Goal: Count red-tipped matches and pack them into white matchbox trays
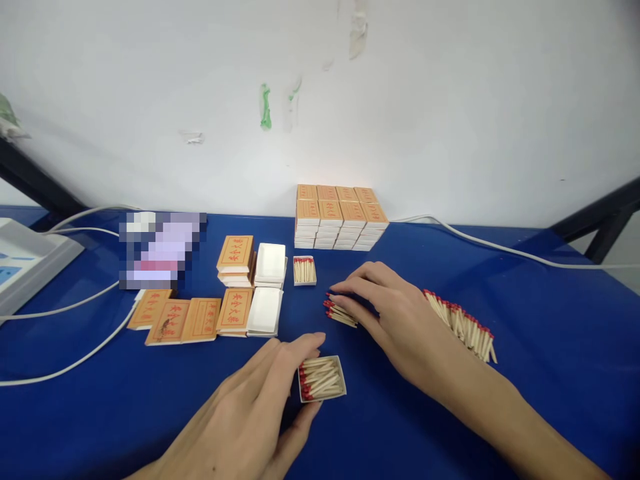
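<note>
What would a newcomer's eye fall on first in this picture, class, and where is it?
Probably the two hands reaching over the blue table: the left hand grips a tray of red-tipped matches, the right hand pinches at a small bunch. Next, likely the neat block of orange matchboxes against the wall, and the long row of loose matches beyond the right forearm.

Wooden matchsticks (323, 380) (matt), glossy table (390, 427).

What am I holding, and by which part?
The left hand grips the filled matchbox tray by its left end; whether the right hand holds matches can't be told.
</note>
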`<action>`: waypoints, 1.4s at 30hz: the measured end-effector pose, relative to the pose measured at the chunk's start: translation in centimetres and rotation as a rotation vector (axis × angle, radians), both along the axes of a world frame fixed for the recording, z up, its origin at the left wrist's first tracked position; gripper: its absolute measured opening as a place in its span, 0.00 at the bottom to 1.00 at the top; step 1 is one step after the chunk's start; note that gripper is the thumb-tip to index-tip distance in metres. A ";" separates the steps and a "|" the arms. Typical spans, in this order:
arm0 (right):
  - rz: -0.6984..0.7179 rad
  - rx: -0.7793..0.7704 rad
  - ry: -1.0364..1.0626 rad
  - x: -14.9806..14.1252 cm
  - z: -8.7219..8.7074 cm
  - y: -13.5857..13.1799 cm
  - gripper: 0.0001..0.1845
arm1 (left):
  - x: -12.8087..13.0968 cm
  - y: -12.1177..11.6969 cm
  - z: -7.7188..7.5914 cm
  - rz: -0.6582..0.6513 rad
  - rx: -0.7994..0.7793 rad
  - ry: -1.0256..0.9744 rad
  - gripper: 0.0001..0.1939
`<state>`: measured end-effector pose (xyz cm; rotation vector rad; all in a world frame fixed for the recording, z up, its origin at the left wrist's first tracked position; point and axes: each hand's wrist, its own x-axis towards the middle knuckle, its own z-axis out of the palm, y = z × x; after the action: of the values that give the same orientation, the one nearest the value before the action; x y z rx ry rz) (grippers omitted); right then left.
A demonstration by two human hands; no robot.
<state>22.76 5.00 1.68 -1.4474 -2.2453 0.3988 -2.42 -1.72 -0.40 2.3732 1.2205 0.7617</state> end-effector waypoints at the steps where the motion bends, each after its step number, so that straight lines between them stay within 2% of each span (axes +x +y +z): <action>1: -0.014 -0.027 0.002 0.0 0.0 -0.1 0.12 | 0.0 0.0 0.1 -0.004 0.005 0.004 0.23; 4: -0.031 -0.087 -0.004 -0.1 0.1 -0.3 0.13 | 0.1 -0.1 0.3 -0.008 0.025 0.014 0.22; 8: -0.028 -0.157 0.004 0.3 0.2 -0.3 0.06 | 0.1 -0.1 0.3 0.000 0.023 0.019 0.23; 14: -0.002 -0.199 0.012 0.7 0.7 -0.3 0.13 | -0.1 -0.2 0.1 0.003 -0.009 0.017 0.27; 20: 0.101 -0.119 -0.037 0.9 0.1 -0.6 0.11 | -0.2 -0.2 -0.3 0.006 -0.054 -0.033 0.30; 25: 0.112 -0.041 -0.155 1.1 -0.5 -0.8 0.12 | -0.3 -0.1 -1.0 0.024 -0.085 -0.060 0.30; 31: 0.132 -0.019 -0.155 1.2 -0.8 -1.0 0.13 | 0.0 -0.3 -1.1 0.077 -0.107 -0.095 0.31; 38: 0.185 -0.038 -0.032 1.6 0.8 -1.6 0.11 | -0.4 -0.4 -1.6 0.087 -0.086 -0.058 0.29; 42: 0.239 -0.039 -0.086 1.2 1.5 -2.8 0.09 | -0.1 -0.5 -1.7 0.104 -0.090 -0.082 0.28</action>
<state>23.94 2.21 3.17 -1.2392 -2.5028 0.4653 -2.51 -2.19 -2.11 2.1988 1.3245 0.8099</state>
